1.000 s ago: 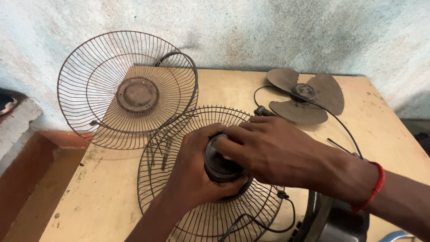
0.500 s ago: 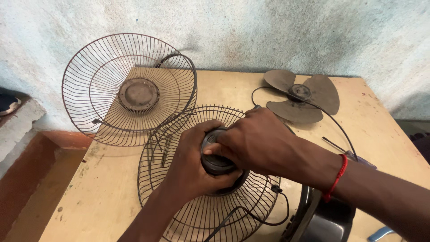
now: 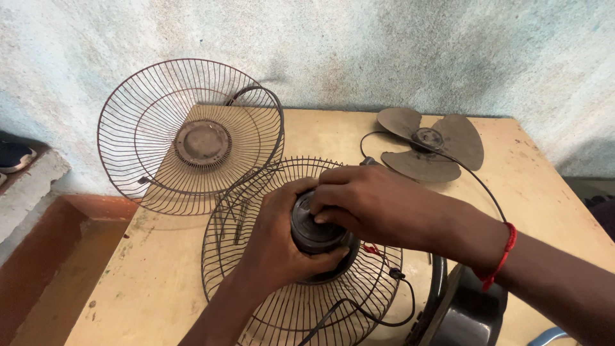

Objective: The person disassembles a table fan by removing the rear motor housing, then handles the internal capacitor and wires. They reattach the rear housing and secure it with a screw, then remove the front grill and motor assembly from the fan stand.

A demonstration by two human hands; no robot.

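Note:
A dark round fan motor (image 3: 318,235) sits in the middle of a wire rear fan guard (image 3: 256,282) lying on the wooden table (image 3: 160,269). My left hand (image 3: 275,240) wraps around the motor from the left and below. My right hand (image 3: 378,205) lies over its top from the right, fingers pressed on the motor's face. A red thread band (image 3: 500,256) circles my right wrist. Much of the motor is hidden under both hands.
A second wire guard (image 3: 192,138) with a round centre plate leans against the wall at the table's back left. A three-blade fan propeller (image 3: 430,144) lies at the back right. A black cable (image 3: 477,179) runs across the table. A black fan base (image 3: 464,314) stands at the front right.
The view has shifted slightly. My right hand has slid a little on top of the motor while my left hand keeps its grip; the guard stays in place.

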